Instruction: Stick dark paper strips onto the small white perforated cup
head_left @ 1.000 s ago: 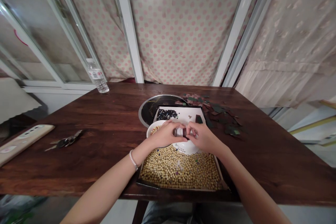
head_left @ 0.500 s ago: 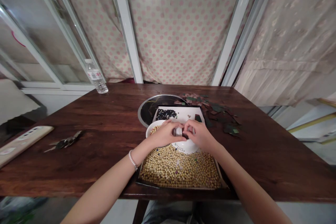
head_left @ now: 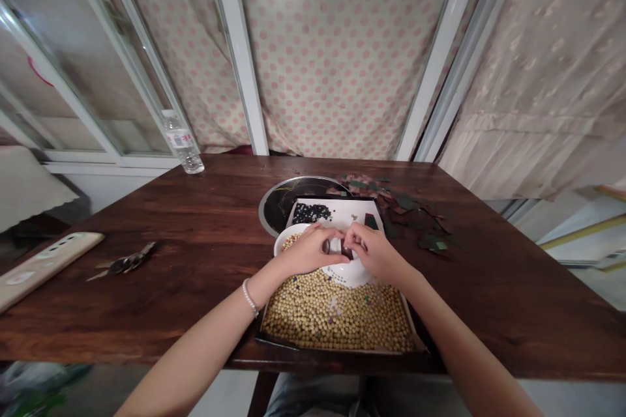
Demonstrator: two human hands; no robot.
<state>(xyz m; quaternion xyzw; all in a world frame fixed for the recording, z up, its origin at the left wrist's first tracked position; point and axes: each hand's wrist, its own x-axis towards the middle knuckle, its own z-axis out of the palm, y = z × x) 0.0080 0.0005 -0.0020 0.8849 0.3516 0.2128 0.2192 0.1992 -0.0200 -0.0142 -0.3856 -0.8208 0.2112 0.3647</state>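
Note:
My right hand (head_left: 374, 253) is closed in a pinch on a small dark reddish piece (head_left: 346, 249) at its fingertips. My left hand (head_left: 313, 251), with a beaded bracelet at the wrist, curves its thumb and forefinger toward the same spot; whether they grip the piece is hard to see. Below both hands is a white dish (head_left: 349, 275), partly covered by them, with tiny dots along its near edge. Behind the left hand, a white bowl (head_left: 278, 245) holds small multicoloured beads. Round yellowish beads (head_left: 337, 319) fill the near part of the tray (head_left: 342, 210).
Black beads (head_left: 312, 212) lie at the tray's far left. Beyond is a round dark plate (head_left: 274, 205). Green and reddish scraps (head_left: 405, 202) spread at the right. A water bottle (head_left: 184, 146), keys (head_left: 124, 262) and a power strip (head_left: 49, 267) stand or lie leftward on the table (head_left: 489, 300).
The view has shifted slightly. The right fingers have turned a little, and the dark piece now shows more of its reddish face. Both hands stay over the white dish.

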